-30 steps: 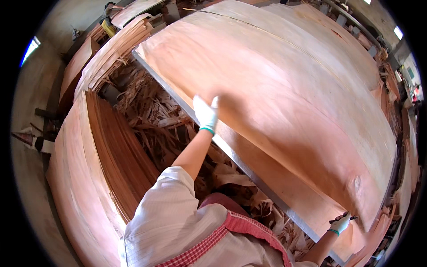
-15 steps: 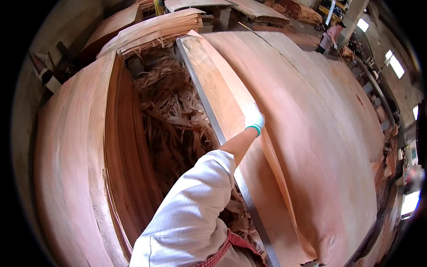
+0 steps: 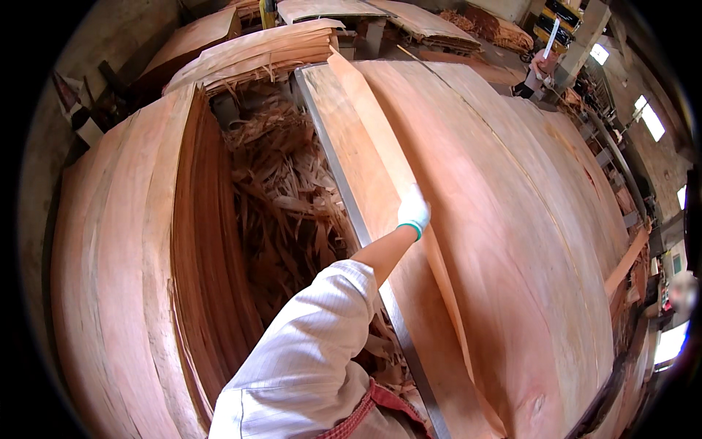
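My left hand (image 3: 414, 210), in a white glove with a green cuff, grips the raised edge of a thin wood veneer sheet (image 3: 504, 197). This edge strip (image 3: 369, 110) stands up and curls over along the sheet's left side, from the far end down to the near end. Under the lifted edge shows a flat, paler wood surface (image 3: 340, 124) bordered by a grey metal edge (image 3: 344, 190). My fingers are partly hidden behind the glove's back. My right hand is out of the picture.
Left of me stands a tall stack of veneer sheets (image 3: 117, 241). Torn veneer scraps (image 3: 292, 168) fill the gap between it and the metal edge. More veneer stacks (image 3: 256, 55) lie at the back. A co-worker (image 3: 537, 73) stands at the far right, near a pillar (image 3: 581, 44).
My left hand has shifted slightly nearer, still on the veneer edge, and the edge strip stands up more at the far end. The co-worker's posture has changed. The view has tilted slightly.
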Motion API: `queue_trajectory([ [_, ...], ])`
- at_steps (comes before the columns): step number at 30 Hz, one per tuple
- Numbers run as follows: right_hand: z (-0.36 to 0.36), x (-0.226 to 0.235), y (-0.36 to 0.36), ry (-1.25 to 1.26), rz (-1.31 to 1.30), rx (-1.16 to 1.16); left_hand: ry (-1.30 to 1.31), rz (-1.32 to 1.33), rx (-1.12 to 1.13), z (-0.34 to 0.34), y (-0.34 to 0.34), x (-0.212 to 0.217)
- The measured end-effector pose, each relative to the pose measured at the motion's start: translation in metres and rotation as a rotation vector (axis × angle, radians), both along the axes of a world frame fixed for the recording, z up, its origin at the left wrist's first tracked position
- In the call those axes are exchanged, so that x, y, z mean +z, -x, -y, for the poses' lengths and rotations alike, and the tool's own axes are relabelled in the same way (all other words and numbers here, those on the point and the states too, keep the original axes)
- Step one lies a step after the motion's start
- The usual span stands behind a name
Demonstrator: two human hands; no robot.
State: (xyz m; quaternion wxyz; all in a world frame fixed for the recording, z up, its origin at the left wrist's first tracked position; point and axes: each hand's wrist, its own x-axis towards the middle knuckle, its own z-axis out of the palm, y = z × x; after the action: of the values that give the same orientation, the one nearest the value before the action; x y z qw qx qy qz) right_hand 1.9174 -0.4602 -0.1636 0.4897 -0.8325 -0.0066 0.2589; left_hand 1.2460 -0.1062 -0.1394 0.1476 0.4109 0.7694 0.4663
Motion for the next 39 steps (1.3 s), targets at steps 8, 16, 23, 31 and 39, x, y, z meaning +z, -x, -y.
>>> queue_trajectory([
  [8, -0.011, 0.015, 0.032, 0.046, 0.062, -0.018, 0.124, 0.224, 0.073, 0.049, 0.023, -0.033],
  [16, -0.024, 0.051, 0.103, 0.078, 0.243, -0.021, 0.182, -0.448, 0.064, 0.077, 0.048, -0.032],
  [23, -0.186, 0.009, 0.313, -0.057, 0.013, 0.880, 0.301, -0.693, -0.287, 0.045, 0.056, -0.090],
  [31, -0.222, -0.019, 0.488, 0.297, 1.041, 1.926, 0.549, -0.732, -0.228, -0.033, 0.195, -0.079],
  [39, -0.277, 0.000, 0.525, -0.275, 1.317, 2.109, 0.475, -0.798, -0.054, -0.186, 0.469, -0.097],
])
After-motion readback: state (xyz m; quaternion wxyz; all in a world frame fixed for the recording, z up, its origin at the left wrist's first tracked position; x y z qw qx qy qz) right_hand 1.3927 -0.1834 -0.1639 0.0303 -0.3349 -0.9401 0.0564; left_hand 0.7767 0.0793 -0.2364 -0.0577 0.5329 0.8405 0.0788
